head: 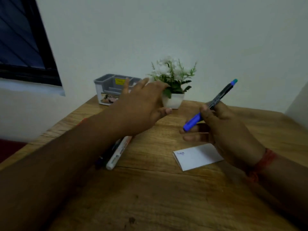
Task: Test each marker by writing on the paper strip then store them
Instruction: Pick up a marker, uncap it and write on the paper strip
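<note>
On the wooden table (150, 189), right hand (223, 130) is gripping a blue-capped marker (210, 105), fingers closed around the black barrel, cap end pointing down-left, teal end sticking up-right. Marker is sitting in the air above the table, just beyond the paper strip (198, 156). Strip is lying flat near the right wrist, showing a small blue scribble at its left end. Left hand (141, 105) is hovering open, fingers spread, holding nothing, in front of the grey organizer (106, 87) and the white potted plant (173, 80) at the back edge. Under the left forearm, a white marker (118, 152) and a dark marker (101, 160) are lying side by side on the table, partly hidden.
</note>
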`<state>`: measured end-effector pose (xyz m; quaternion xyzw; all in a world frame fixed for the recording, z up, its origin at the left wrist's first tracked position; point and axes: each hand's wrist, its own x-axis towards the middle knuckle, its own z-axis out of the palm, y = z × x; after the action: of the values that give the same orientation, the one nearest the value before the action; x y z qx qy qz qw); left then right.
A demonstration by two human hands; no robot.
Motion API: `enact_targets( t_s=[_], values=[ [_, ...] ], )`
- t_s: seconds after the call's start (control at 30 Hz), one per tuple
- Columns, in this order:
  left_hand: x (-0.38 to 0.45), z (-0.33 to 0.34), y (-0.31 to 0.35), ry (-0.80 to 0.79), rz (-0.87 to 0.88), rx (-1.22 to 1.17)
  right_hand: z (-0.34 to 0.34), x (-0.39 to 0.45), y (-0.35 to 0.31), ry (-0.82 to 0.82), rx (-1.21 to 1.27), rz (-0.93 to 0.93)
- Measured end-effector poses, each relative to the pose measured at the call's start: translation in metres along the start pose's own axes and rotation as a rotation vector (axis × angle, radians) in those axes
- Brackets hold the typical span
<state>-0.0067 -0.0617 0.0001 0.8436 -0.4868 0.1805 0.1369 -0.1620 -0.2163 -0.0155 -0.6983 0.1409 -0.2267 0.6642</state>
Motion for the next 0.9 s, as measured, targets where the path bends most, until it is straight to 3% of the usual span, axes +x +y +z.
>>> enact_targets(
  t_s=[0.1, 0.2, 0.4, 0.5, 0.7, 0.9],
  values=[
    [0.004, 0.002, -0.036, -0.128, -0.146, 0.173, 0.010, 0.015, -0.008, -0.100, -0.354, 0.021],
    [0.006, 0.010, -0.062, -0.173, -0.218, 0.220, 0.028, 0.044, -0.028, -0.149, -0.716, -0.124],
    [0.007, 0.014, -0.093, -0.225, -0.352, 0.203, 0.076, 0.114, -0.078, 0.047, -1.269, -0.584],
    [0.006, 0.017, -0.103, -0.227, -0.378, 0.194, 0.097, 0.148, -0.094, 0.034, -1.487, -0.625],
    [0.008, 0.018, -0.102, -0.213, -0.373, 0.214, 0.130, 0.187, -0.103, -0.059, -1.606, -0.553],
    [0.008, 0.017, -0.099, -0.192, -0.360, 0.218, 0.149, 0.201, -0.121, 0.012, -1.586, -0.628]
  ],
)
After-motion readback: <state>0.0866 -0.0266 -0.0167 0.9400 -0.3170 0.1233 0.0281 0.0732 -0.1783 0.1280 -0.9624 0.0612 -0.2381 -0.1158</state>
